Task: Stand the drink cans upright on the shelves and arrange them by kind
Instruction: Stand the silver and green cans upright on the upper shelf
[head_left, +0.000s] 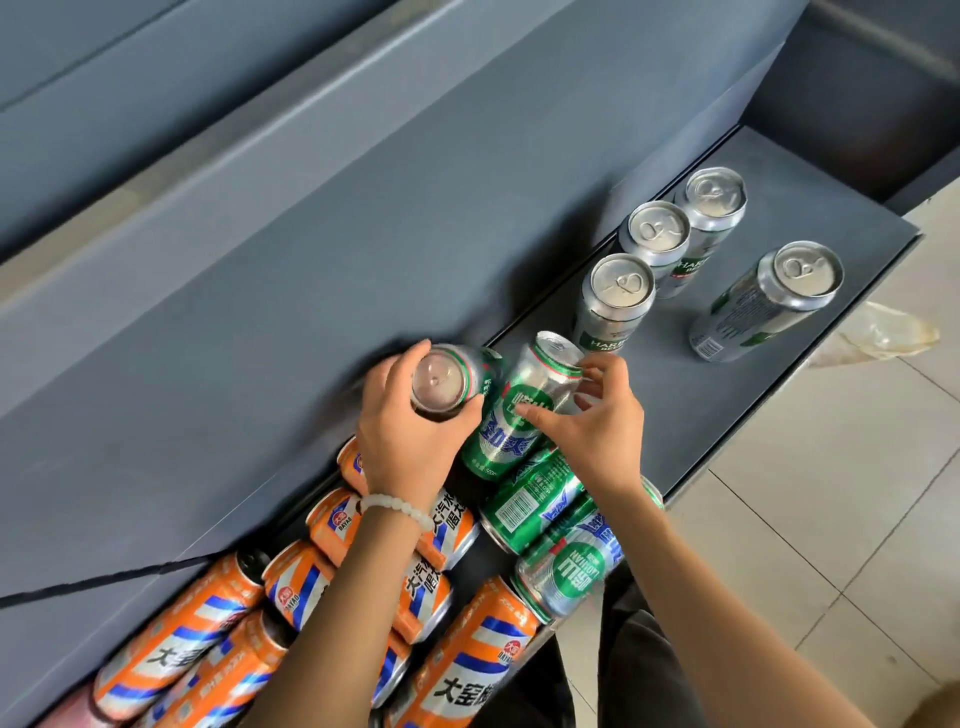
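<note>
Grey shelf (753, 374): our left hand (410, 421) wraps one green can (441, 382); our right hand (592, 426) pinches another green can (524, 410) mid-body. Smooth, rigid, probably slippery; we grip the sides.

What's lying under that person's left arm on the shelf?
Orange cans lying on their sides pass beneath the left forearm, which covers part of their labels. How many lie beneath it cannot be told.

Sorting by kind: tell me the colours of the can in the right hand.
Green and silver, red stripe near its rim: can, right hand, head view.
</note>
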